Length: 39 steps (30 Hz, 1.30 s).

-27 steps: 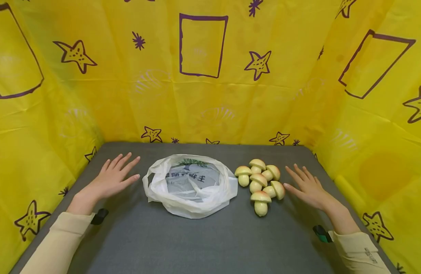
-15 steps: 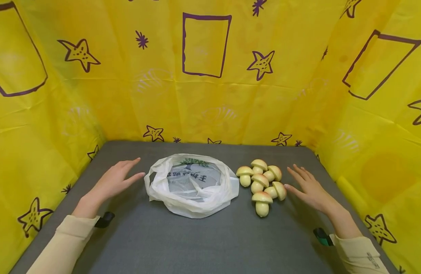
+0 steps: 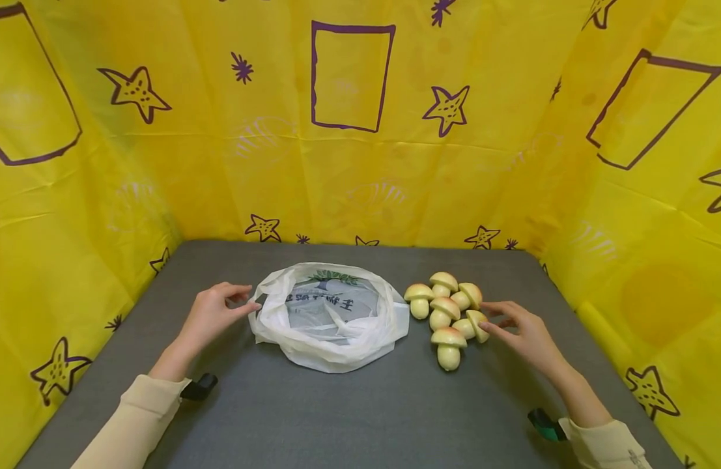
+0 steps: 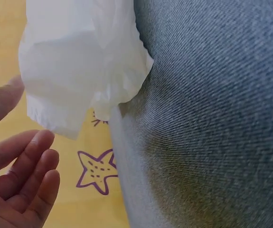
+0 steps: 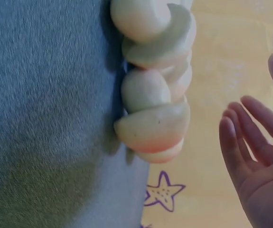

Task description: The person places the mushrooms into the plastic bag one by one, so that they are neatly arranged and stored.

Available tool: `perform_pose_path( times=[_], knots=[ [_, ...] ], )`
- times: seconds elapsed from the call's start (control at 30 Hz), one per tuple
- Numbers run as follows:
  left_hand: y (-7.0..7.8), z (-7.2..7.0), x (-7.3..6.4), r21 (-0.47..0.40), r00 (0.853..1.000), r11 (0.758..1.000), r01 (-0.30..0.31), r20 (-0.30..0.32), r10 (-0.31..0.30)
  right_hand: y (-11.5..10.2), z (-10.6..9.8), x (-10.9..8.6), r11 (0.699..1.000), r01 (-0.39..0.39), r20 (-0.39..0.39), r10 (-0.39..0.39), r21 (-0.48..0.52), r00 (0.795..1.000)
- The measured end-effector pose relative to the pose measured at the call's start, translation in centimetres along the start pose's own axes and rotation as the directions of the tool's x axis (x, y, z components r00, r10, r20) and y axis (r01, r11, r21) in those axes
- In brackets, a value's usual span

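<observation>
Resting on the grey table (image 3: 360, 420), a white plastic bag (image 3: 337, 358) lies low with its mouth spread wide upward, rim crumpled; a green leaf print (image 3: 333, 279) and dark characters (image 3: 322, 299) show inside it. Left hand (image 3: 215, 314) at the bag's left edge, thumb and index finger parted about a loose corner of the plastic, the other fingers softly bent; nothing visibly pinched, and whether the tips touch the rim I cannot tell. Just right of the bag, six toy mushrooms (image 3: 445, 306) in a close cluster, pale stems, domed yellowish caps blushed reddish; the lowest lies nearest the wearer. Right hand (image 3: 525, 333) on the cluster's far side from the bag, fingers slightly bent, grasping nothing; in the right wrist view they stand apart from the mushrooms. Nearer the wearer than the bag, a black wrist device (image 3: 200, 387) under the left wrist, a black-and-green one (image 3: 546, 425) under the right; beige sleeves (image 3: 143, 417) to either side. Behind and flanking the bag, yellow cloth (image 3: 325, 169) with purple-outlined stars (image 3: 448, 111) and four-sided outlines.
</observation>
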<state>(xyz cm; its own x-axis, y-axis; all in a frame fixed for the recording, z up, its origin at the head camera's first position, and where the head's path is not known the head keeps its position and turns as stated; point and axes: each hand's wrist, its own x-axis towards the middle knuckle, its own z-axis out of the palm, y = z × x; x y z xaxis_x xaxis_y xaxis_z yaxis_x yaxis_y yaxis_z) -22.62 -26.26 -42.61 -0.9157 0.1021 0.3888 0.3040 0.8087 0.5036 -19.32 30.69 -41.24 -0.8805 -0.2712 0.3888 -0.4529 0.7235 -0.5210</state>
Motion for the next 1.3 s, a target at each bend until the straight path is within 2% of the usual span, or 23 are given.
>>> perform_pose_path(
  times=[0.17,0.3,0.5,0.67,0.9,1.13,1.3],
  knots=[
    [0.1,0.3,-0.2,-0.011,1.0,1.0,0.026,0.014,-0.026,-0.3,0.2,-0.5,0.991,-0.029,0.053,0.023,0.13,0.998],
    [0.1,0.4,-0.3,-0.018,0.999,0.999,0.038,0.018,-0.038,-0.4,0.4,-0.6,0.98,-0.057,0.113,0.036,0.191,0.993],
    [0.0,0.6,-0.4,-0.049,0.996,0.996,0.079,0.032,-0.077,-0.2,0.8,-1.1,0.974,-0.101,0.143,0.072,0.204,0.987],
    [-0.1,0.7,-0.4,-0.059,0.989,0.989,0.136,0.074,-0.131,0.1,1.3,-1.6,0.966,-0.112,0.177,0.071,0.233,0.982],
    [0.0,0.7,-0.2,-0.053,0.986,0.989,0.135,0.11,-0.128,0.1,1.7,-2.1,0.943,-0.132,0.225,0.063,0.304,0.972],
    [-0.1,0.7,-0.2,-0.041,0.985,0.99,0.134,0.117,-0.128,0.7,2.2,-2.6,0.937,-0.22,0.316,0.129,0.273,0.94],
    [-0.1,0.7,-0.2,-0.043,0.985,0.991,0.128,0.118,-0.122,1.2,2.8,-2.9,0.945,-0.224,0.356,0.13,0.238,0.925]
  ],
)
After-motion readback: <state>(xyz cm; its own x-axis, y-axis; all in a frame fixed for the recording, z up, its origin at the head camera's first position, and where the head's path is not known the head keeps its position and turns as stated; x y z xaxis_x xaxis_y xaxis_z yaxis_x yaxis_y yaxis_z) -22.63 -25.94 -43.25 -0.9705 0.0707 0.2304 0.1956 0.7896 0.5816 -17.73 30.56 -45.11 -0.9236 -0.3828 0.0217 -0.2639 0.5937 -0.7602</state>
